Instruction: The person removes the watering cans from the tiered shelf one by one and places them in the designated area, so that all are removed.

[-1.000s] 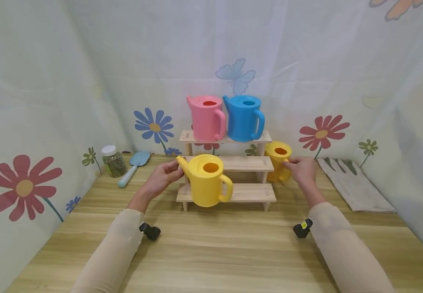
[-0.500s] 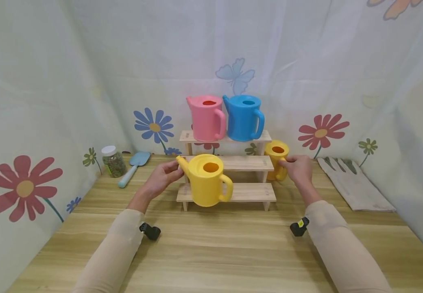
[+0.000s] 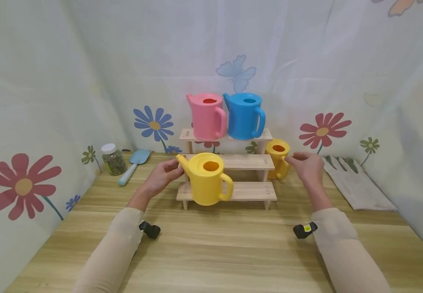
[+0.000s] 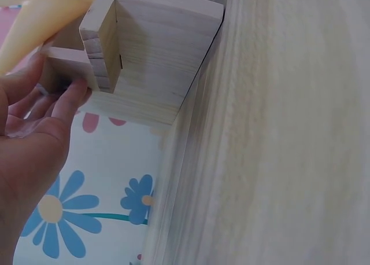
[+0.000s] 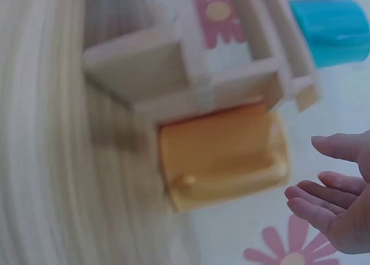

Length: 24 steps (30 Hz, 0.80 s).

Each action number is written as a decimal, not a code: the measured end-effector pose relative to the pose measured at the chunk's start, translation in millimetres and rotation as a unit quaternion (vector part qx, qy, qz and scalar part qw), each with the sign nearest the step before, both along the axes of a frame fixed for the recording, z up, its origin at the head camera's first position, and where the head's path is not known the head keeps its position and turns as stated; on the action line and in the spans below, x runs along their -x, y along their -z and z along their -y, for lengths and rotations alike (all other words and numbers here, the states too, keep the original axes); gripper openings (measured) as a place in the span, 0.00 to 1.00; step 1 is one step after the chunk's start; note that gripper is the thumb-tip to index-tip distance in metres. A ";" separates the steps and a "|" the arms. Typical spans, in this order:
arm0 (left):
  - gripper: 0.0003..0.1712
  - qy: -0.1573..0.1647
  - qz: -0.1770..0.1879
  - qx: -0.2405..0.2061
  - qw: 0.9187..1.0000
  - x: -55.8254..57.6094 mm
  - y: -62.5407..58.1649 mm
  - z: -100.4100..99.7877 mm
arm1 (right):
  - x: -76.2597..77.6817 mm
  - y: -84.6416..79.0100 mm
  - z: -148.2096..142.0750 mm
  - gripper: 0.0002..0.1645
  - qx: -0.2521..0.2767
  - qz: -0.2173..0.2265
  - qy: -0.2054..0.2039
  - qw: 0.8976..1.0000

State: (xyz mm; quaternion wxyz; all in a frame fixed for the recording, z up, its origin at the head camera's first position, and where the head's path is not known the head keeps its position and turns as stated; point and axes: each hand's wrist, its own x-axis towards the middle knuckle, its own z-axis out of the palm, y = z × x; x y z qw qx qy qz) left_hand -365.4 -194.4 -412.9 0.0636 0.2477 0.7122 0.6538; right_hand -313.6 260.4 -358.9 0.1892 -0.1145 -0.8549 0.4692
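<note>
My left hand [image 3: 164, 177] is at the left end of a three-tier wooden stand [image 3: 248, 162]. In the left wrist view its thumb and fingers pinch the end of a stand board [image 4: 72, 62]. A yellow watering can [image 3: 206, 185] is upright at the lowest tier, its spout close to that hand. Another yellow watering can [image 3: 278, 160] stands on the table against the stand's right side. My right hand [image 3: 309, 169] is just right of its handle; in the right wrist view its fingers [image 5: 312, 210] are spread, apart from the can and holding nothing.
A pink watering can [image 3: 207, 118] and a blue watering can [image 3: 244, 118] stand on the top tier. At the left lie a light-blue trowel [image 3: 138, 158] and a white-lidded jar [image 3: 114, 162]. Gloves [image 3: 361, 187] lie at the right. Printed curtains border the wooden table [image 3: 226, 252].
The yellow watering can at the right has shifted slightly left toward the stand. My right hand has let go of it and drawn back to the right. The left hand keeps its place.
</note>
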 end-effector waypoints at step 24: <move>0.30 0.002 0.014 -0.008 1.000 -2.8 -4.4 -1.5 | -70.0 -44.3 101.1 0.22 0.001 -0.093 -0.208 0.974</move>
